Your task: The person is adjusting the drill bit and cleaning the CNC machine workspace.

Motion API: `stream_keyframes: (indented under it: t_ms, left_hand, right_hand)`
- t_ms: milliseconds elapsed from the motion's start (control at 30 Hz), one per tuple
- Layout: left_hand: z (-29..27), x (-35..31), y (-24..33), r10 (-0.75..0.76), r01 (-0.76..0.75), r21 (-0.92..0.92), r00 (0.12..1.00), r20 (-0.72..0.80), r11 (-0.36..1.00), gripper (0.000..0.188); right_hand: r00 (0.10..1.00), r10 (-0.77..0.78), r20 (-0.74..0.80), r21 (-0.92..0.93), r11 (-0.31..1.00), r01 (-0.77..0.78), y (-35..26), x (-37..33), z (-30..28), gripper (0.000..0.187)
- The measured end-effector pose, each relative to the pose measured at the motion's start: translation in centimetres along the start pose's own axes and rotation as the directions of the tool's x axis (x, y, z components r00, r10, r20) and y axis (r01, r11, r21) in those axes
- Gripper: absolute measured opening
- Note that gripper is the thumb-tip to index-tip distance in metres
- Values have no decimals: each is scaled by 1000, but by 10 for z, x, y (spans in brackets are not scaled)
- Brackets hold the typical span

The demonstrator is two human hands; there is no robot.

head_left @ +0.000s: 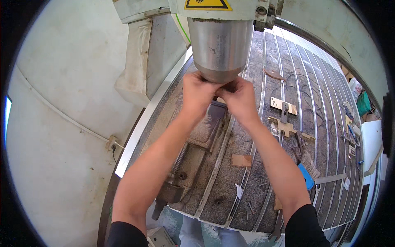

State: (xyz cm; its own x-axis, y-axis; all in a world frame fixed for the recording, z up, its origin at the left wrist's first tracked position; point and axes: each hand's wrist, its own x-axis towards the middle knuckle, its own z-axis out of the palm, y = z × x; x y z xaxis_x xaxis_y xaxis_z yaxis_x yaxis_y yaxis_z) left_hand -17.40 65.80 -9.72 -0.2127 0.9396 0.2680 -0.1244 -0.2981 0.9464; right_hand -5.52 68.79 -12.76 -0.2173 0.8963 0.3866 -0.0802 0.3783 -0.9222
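Note:
Overhead hangs a cylindrical metal spindle (222, 45) with a darker, tapered lower end. My left hand (196, 94) and my right hand (240, 99) meet right under that end, fingertips close together and curled inward. Both are closed, and whatever they pinch is hidden behind the fingers and the spindle. Below them lies a dust-covered machine vise (201, 129), its jaw end nearest my hands and its screw toward me.
The slotted machine bed (247, 144) is strewn with chips. To the right lie a clamped metal plate (284, 105), a brass-coloured cross-shaped piece (284, 126), a brush (308, 164) and a blue-handled tool (306, 176). A small brown block (241, 160) sits nearer. A wall (61, 123) stands left.

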Motion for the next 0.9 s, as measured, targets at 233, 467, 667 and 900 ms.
stream_keyframes:
  t_ms: [233, 467, 667, 900]
  left_hand:
    - [-30, 32, 0, -103, 216, -270, 920, 378, 938, 35]
    - [-13, 13, 6, 88, -95, 33, 980, 178, 995, 31]
    - [-17, 17, 2, 43, -64, 110, 982, 184, 992, 33]
    - [-18, 13, 4, 28, -55, 90, 962, 271, 994, 41]
  right_hand:
    - [912, 68, 405, 130, 983, -131, -5, 24, -23, 27]
    - [989, 9, 146, 44, 999, -15, -3, -3, -11, 24]
    - [989, -145, 19, -93, 985, 146, 4, -2, -5, 23]
    - [958, -281, 65, -187, 939, 288, 15, 4, -8, 23]
